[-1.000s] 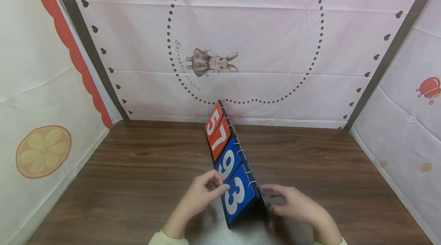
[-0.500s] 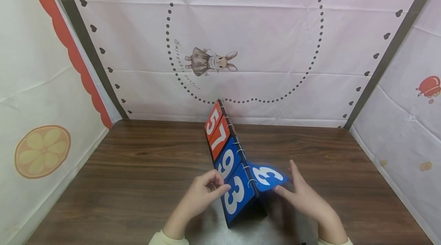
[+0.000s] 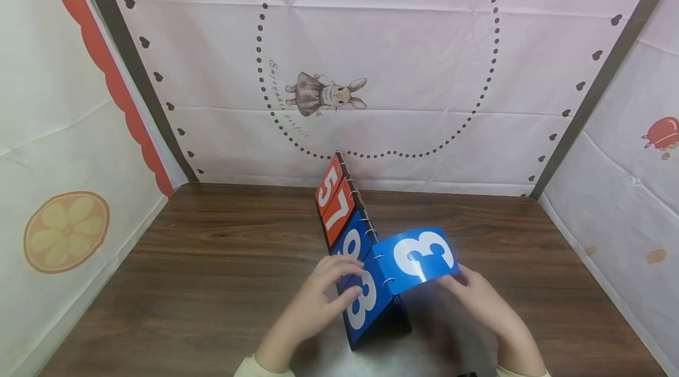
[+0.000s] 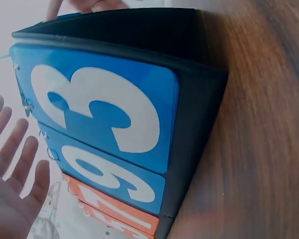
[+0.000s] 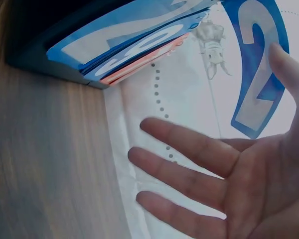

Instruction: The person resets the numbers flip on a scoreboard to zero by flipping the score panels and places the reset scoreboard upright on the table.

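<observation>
A tabletop flip scoreboard (image 3: pixel 339 218) stands like a tent, its ring-bound cards reading 5 and 7 on red, then 9 and 3 on blue. My right hand (image 3: pixel 485 303) pinches the free edge of a raised blue number card (image 3: pixel 419 256) marked 3. In the right wrist view, the thumb lies against the card's other face (image 5: pixel 259 69), which shows a 2, while the other fingers spread apart. Beside the scoreboard's left face, my left hand (image 3: pixel 320 300) hovers with fingers loosely bent and holds nothing. In the left wrist view, those fingers spread near the rings (image 4: pixel 52 153).
The scoreboard sits on a dark wood-grain table (image 3: pixel 223 259). A printed cloth backdrop (image 3: pixel 414 70) rises behind it, and cloth walls stand at the left and right. A small black object (image 3: pixel 468 374) shows at the bottom edge.
My right hand has lifted a blue card from the scoreboard's right side, swinging it up and outward on its rings. My left hand has shifted slightly right and its fingers have opened out.
</observation>
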`<state>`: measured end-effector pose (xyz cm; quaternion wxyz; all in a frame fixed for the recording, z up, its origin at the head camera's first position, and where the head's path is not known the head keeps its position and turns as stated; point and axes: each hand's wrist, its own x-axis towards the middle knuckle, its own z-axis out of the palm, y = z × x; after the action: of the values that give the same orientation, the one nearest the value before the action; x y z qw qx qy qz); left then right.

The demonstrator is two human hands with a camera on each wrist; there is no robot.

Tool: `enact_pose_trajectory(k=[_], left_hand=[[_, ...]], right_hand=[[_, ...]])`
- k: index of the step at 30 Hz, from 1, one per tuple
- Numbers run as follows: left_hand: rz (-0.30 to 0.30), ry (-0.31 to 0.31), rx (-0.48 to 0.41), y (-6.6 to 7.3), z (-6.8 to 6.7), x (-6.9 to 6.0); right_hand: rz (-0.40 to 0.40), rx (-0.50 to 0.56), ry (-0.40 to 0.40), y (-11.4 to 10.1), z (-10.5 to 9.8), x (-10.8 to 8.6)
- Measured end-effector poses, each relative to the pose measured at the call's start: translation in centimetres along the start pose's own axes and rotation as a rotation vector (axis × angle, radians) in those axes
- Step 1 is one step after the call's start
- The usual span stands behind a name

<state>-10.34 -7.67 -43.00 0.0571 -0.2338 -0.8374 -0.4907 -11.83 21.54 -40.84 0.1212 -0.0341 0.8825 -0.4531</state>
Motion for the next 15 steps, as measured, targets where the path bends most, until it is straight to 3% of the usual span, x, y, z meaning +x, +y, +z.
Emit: enact_pose_trajectory(k=[3,7,15], left_hand=[[0.086,-0.031,0.077,0.19,0.31,0.03],[0.149,-0.043,0.148,0.36,0.54,-0.03],[0.203,-0.035,0.275,0.94,0.76,0.04]], right_hand=[[-0.021,0.068,0.005,-0.14,-0.02,-0.09],[-0.063,0.170,0.010,-0.34,-0.19,-0.13],[-0.304,0.291,-0.130,-1.03,0.10,-0.98]])
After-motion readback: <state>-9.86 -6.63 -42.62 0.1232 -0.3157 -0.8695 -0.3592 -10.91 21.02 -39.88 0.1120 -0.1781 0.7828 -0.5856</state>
